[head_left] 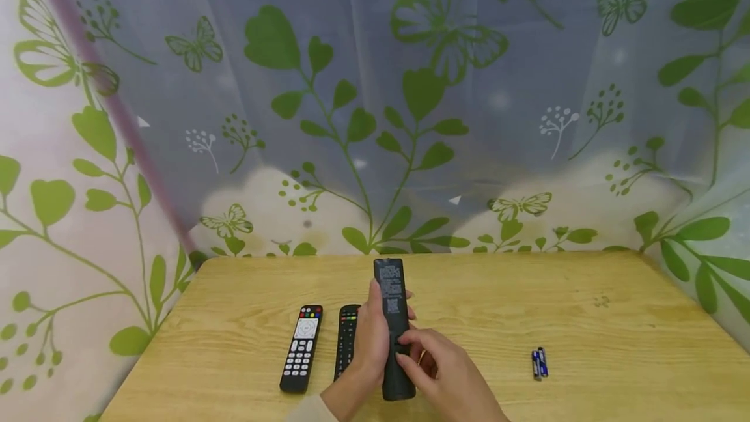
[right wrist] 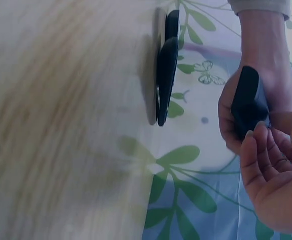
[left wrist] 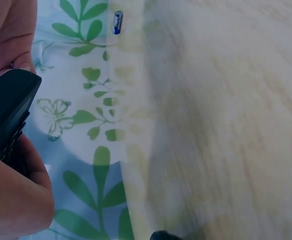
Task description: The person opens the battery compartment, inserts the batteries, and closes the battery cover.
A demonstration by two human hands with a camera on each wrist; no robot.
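Note:
My left hand (head_left: 368, 337) grips a black remote control (head_left: 392, 292) upright over the table, its back with printed label and square code towards me. The thumb lies along the left edge and fingertips show at the right. My right hand (head_left: 448, 370) has thumb and index finger pinched at the lower half of that back, around a small dark notch. In the right wrist view, the right fingertips (right wrist: 261, 125) meet at the edge of the remote control (right wrist: 248, 97). The right fingers hide part of its back.
Left of my hands, a black remote with white buttons (head_left: 301, 347) and another black remote (head_left: 347, 337), partly covered by my left hand, lie on the wooden table (head_left: 234, 292). Two blue batteries (head_left: 540, 363) lie to the right. A leaf-patterned curtain (head_left: 363, 116) hangs behind.

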